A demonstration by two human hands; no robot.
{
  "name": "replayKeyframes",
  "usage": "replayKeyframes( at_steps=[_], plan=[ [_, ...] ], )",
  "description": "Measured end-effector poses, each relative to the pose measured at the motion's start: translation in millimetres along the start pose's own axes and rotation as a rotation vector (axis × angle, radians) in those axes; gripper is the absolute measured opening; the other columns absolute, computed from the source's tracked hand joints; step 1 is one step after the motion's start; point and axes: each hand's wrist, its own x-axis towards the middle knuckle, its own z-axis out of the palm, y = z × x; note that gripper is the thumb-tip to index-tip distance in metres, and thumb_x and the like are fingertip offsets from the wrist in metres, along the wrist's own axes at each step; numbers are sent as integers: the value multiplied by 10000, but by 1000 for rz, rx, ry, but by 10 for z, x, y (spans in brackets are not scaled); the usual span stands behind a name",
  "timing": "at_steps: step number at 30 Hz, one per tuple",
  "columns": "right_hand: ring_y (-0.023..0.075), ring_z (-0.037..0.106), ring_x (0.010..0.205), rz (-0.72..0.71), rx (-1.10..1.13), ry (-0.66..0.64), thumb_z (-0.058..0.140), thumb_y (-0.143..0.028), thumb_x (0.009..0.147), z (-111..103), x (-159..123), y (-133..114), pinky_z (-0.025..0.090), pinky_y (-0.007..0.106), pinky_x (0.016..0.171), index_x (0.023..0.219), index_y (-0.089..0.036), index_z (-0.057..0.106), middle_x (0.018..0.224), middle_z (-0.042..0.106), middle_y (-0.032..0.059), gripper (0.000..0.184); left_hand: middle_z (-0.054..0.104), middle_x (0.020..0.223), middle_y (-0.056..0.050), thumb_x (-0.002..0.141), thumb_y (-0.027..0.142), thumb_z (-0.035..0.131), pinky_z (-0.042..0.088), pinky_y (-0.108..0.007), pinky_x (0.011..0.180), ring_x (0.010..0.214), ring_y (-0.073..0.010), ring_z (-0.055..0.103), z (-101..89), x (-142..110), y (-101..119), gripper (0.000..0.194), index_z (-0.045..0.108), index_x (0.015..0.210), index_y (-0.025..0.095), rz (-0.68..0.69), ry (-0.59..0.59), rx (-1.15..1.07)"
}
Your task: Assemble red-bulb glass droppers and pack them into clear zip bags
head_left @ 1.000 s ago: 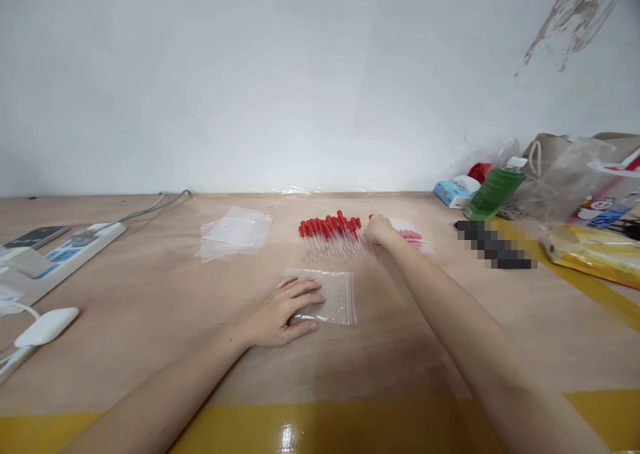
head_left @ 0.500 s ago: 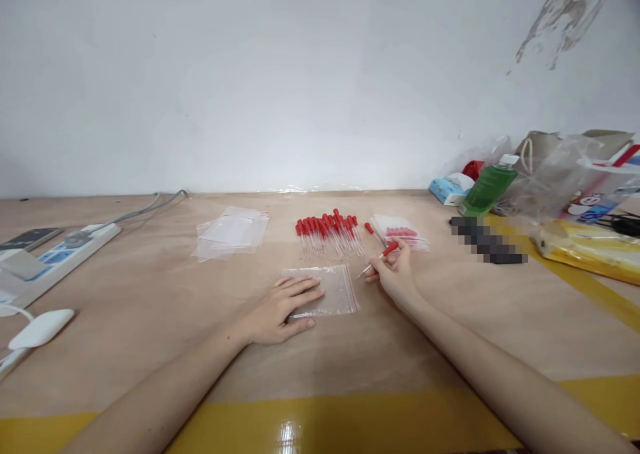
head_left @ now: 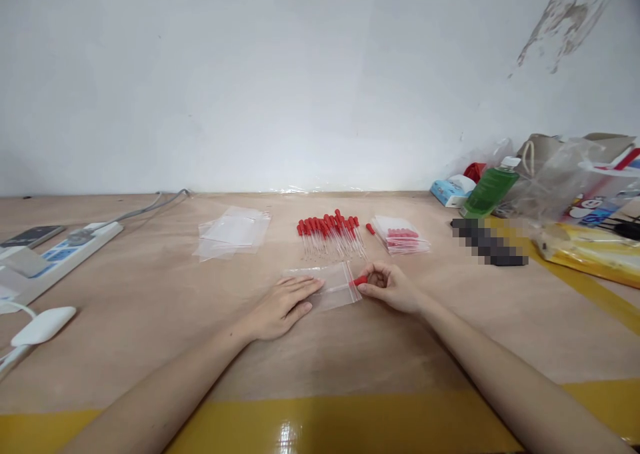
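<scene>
My left hand [head_left: 285,306] lies with its fingers stretched over the left part of a clear zip-lock bag [head_left: 333,299], which rests on the table. At the bag's right-hand mouth, my right hand [head_left: 390,287] pinches the red rubber bulb of a dropper pipette [head_left: 359,281]. The pipette's glass stem points left and is inside the bag. Just beyond the bag is a pile of red-bulbed droppers [head_left: 330,231], their stems towards me. A single dropper [head_left: 370,229] lies right of the pile, against a stack of bags with red-bulbed droppers inside [head_left: 403,235].
Flat clear bags [head_left: 233,233] lie at the back left. A white power strip [head_left: 65,257] and a white plug [head_left: 43,326] are at far left. On the right stand a green bottle [head_left: 490,189], a tissue pack [head_left: 451,191] and a yellow package [head_left: 590,251].
My right hand has moved left and towards me, and the dropper's stem has passed into the bag's mouth. My left hand stays on the bag, its thumb drawn nearer the fingers.
</scene>
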Motion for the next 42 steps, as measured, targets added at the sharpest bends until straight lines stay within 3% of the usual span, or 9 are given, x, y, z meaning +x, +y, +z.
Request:
replayKeyframes(
  at_steps=[3,7,11,16,25,28,33,37,42],
  plan=[
    [50,396,505,-87,-10,-8,679,-339,659,40,-6,-46,318,187,462,756,-153,543,631,476,-42,250,411,1344,-10,906,316,347,277,-381,1028,1249,-183,336,19,-2,-5,437,296,1339,283,-8,16,-20],
    [55,494,569,-81,264,-169,671,-337,673,135,2,-98,409,214,528,787,-173,501,879,540,9,262,422,1335,-15,902,300,357,282,-398,1023,1247,-195,338,28,-1,0,437,303,1335,287,-5,27,-43],
    [88,558,671,15,378,-209,704,-314,644,172,14,-109,441,232,638,753,-175,483,731,565,-22,283,430,1329,-18,899,284,365,282,-410,1023,1245,-194,343,33,3,-3,445,293,1338,290,5,25,-59],
    [112,569,683,33,264,-169,701,-353,640,128,27,-22,444,260,675,731,-154,584,740,618,6,248,432,1324,-33,877,292,422,325,-385,1008,1217,-192,385,35,2,-14,430,364,1303,270,30,87,-172],
    [151,507,959,-312,-259,-321,420,-385,861,-1,-55,-181,373,298,875,802,-189,677,1031,539,46,329,508,1239,-56,841,314,484,376,-375,973,1148,-197,455,19,-4,-10,319,530,1146,231,29,140,-221],
    [150,518,903,-287,-306,-232,400,-397,865,-34,-34,-144,391,292,837,753,-180,657,958,548,40,355,511,1243,-54,865,316,448,377,-375,972,1151,-194,457,36,1,-26,308,547,1145,238,52,111,-205],
    [132,496,611,-267,-468,175,462,-352,827,1,35,26,419,264,602,762,-174,609,665,544,19,239,457,1307,-12,909,301,358,213,-429,1066,1232,-173,370,10,0,-31,336,480,1222,286,49,33,-115],
    [185,554,790,-266,-711,337,470,-231,798,27,76,48,441,315,738,968,-152,577,865,592,81,215,401,1350,-1,910,325,355,179,-433,1073,1268,-166,314,5,2,-45,365,412,1269,306,48,-17,-86],
    [246,515,1019,-14,-1004,354,383,-18,744,-64,321,-66,407,344,843,1085,-88,520,1129,517,177,374,413,1341,-17,894,342,389,188,-437,1069,1253,-172,341,34,2,-62,370,431,1259,295,63,7,-74]
  ],
)
